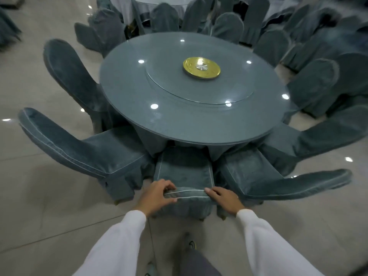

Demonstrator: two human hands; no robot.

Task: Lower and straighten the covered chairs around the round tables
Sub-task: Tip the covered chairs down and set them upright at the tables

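Note:
A chair in a blue-grey velvet cover (184,172) stands straight in front of me, its seat pushed under the round table (191,120). My left hand (157,194) grips the top edge of its backrest, fingers curled over the white piping. On the right end of that same edge my right hand (224,198) grips the backrest, thumb on the piping. More covered chairs ring the table: one to the left (85,148), one further left (71,72), one to the right (278,182).
A glass turntable (199,84) with a gold hub (201,67) sits on the table. Several other covered chairs and a second table (151,3) crowd the back and right. Glossy tiled floor (39,196) lies open at the left and around my feet.

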